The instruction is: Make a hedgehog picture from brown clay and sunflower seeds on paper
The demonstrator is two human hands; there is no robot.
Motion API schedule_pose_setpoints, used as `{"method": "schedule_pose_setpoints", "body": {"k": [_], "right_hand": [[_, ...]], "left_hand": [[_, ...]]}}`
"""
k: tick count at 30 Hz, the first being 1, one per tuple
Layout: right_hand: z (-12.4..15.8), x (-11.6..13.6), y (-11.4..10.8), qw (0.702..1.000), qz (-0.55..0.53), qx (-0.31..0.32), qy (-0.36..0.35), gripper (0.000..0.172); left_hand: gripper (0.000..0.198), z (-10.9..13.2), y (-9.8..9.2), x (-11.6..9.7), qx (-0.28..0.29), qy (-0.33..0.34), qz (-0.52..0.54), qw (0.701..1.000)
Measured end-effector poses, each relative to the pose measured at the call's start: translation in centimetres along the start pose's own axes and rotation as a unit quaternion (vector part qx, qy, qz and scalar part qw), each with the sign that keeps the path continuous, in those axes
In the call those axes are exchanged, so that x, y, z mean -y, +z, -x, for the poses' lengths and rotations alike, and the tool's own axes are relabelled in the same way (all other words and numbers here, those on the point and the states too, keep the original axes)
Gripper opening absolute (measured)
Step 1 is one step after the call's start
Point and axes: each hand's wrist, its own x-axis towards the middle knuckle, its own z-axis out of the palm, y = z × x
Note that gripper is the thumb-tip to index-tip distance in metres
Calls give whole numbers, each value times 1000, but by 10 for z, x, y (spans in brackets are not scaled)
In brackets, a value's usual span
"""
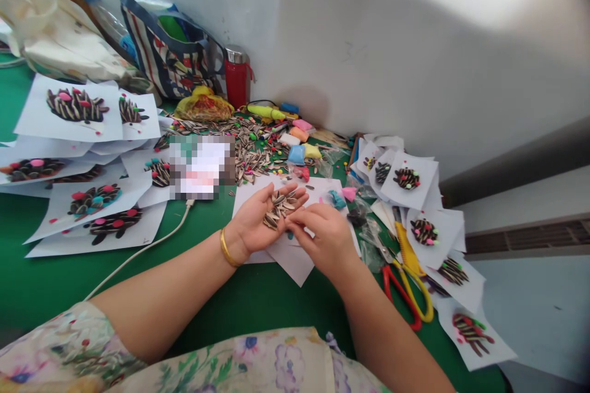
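Note:
My left hand (258,221) lies palm up over white paper sheets (295,258) on the green table (41,282), cupping several striped sunflower seeds (280,207). A gold bangle (225,249) circles that wrist. My right hand (325,236) is beside it, palm down, with its fingertips pinched at the seeds in the left palm. What the right fingertips hold is too small to make out.
A heap of loose sunflower seeds (249,153) and coloured clay lumps (299,141) lie behind my hands. Seed-hedgehog pictures on paper (74,107) stack at left and right (408,179). Scissors (408,282), a red flask (237,77), a striped bag (166,49) and a white cable (138,252) are nearby.

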Motion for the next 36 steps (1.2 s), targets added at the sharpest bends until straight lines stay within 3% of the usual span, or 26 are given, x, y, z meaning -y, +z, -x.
{"method": "schedule_pose_setpoints", "body": {"k": [9,21,29,36], "right_hand": [[2,16,26,1000,-8,3,-6,20],[0,2,16,997,16,-72,33,10],[-1,-8,5,993,47,-60,85,12],[-1,-5,4,994,29,-47,97,11]], "left_hand": [[40,-1,-3,9,-3,-16,-36,999],[39,3,-3,11,17,-34,-29,999],[20,9,5,15,-12,4,-45,999],[20,9,4,19,19,19,-82,996]]}}
